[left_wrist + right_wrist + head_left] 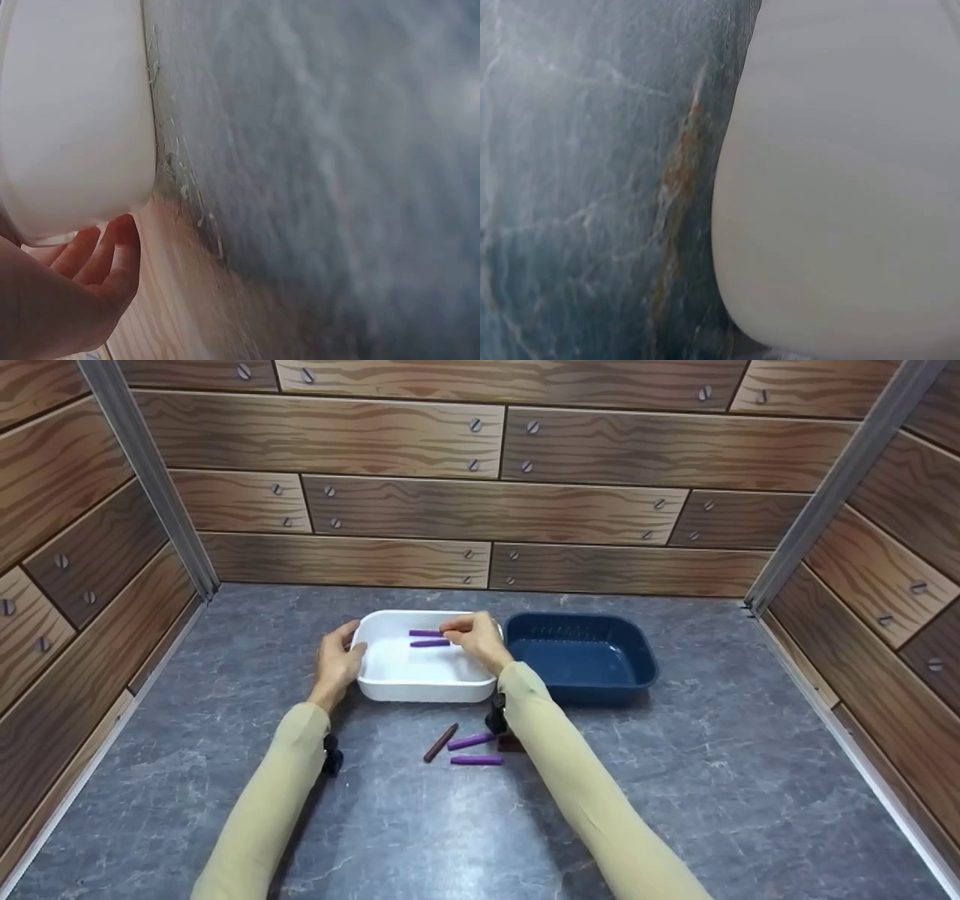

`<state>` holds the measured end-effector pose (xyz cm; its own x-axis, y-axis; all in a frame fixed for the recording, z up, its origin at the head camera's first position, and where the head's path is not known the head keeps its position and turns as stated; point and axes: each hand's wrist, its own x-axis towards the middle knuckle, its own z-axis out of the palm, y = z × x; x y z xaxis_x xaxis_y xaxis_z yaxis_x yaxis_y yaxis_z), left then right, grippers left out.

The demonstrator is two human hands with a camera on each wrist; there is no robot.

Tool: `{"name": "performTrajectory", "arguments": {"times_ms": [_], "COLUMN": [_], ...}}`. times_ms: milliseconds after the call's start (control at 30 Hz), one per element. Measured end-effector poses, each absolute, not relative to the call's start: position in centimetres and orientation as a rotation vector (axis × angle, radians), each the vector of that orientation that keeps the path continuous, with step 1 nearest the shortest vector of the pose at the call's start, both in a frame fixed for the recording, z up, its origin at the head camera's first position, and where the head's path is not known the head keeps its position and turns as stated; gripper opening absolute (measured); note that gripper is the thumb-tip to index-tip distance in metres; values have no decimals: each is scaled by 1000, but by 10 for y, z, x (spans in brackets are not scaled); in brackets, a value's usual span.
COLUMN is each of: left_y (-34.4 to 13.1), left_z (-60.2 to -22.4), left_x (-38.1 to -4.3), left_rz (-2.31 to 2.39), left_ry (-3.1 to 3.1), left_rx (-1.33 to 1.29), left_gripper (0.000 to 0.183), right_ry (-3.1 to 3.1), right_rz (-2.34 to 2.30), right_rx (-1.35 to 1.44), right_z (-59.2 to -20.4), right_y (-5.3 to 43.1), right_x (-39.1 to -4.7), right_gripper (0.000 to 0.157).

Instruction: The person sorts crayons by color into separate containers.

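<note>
A white tray [390, 664] stands on the table, its side filling the right of the right wrist view. My left hand [339, 658] grips its left wall, thumb over the rim; in the left wrist view the fingers curl against the outside. My right hand [476, 637] reaches over the tray's right side and appears to pinch the end of a purple crayon [424, 633]. Just below that, a second purple crayon [427, 644] lies inside the tray near the fingertips. The right hand is out of its own wrist view.
A dark blue tray [577, 660] stands right beside the white one. In front lie a brown crayon [440, 742], two purple crayons [476, 760] and a reddish-brown piece [510, 744] partly hidden by the right sleeve. Wood-patterned walls [405, 502] enclose the table.
</note>
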<state>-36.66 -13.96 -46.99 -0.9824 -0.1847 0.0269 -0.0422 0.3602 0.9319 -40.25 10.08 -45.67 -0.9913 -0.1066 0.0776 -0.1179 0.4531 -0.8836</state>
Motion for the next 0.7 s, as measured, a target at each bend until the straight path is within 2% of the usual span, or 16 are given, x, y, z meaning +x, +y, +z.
{"name": "performTrajectory", "arguments": {"times_ms": [400, 700], "left_y": [-139, -139], "left_z": [-468, -469], "left_x": [-369, -368], "left_rz": [-1717, -1682], "left_ry": [-2455, -2468], "left_rx": [191, 174], "left_gripper": [48, 48], "right_ry": [-2672, -2747], "right_rz": [1611, 1606], "right_rx": [224, 112], "right_z": [-455, -455], "right_y": [100, 99], "right_x": [-405, -406], "right_gripper": [15, 20]}}
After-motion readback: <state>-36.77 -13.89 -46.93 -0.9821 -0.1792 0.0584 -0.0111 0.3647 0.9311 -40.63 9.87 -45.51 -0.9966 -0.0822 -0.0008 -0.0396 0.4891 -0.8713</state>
